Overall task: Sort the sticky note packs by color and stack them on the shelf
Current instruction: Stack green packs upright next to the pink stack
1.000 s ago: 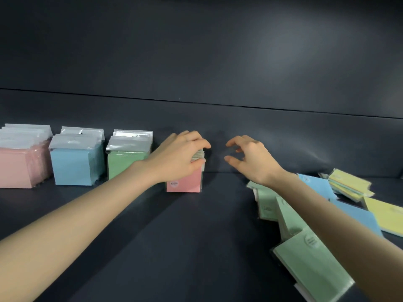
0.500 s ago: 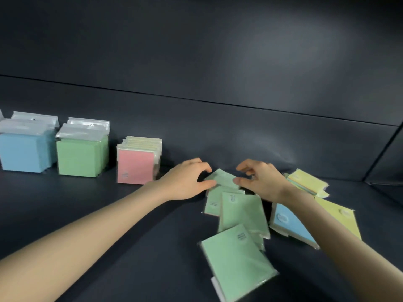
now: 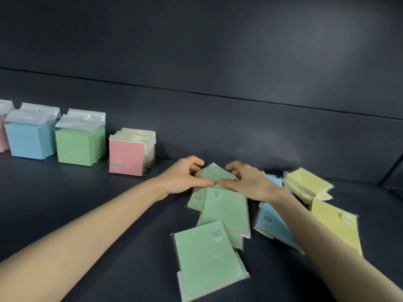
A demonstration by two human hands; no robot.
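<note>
On the dark shelf [image 3: 109, 214], upright rows of sorted packs stand at the left: a blue row [image 3: 28, 140], a green row [image 3: 78, 147] and a pink-fronted row [image 3: 128, 155]. Loose green packs [image 3: 224, 212] lie flat in the middle, the nearest green pack [image 3: 207, 258] closest to me. My left hand [image 3: 183, 177] and my right hand [image 3: 250, 182] both grip the farthest green pack [image 3: 214, 174] from either side, thumbs nearly meeting at its near edge. A blue pack [image 3: 272, 223] and yellow packs [image 3: 333, 223] lie to the right.
A small heap of yellow packs [image 3: 307, 184] sits at the back right near the shelf's corner. The dark back wall [image 3: 218, 127] rises just behind the rows. A sliver of another pink row [image 3: 2, 140] shows at the far left edge.
My left hand let go of the pink-fronted row and both hands moved right to the loose pile. They have closed in on the farthest green pack.
</note>
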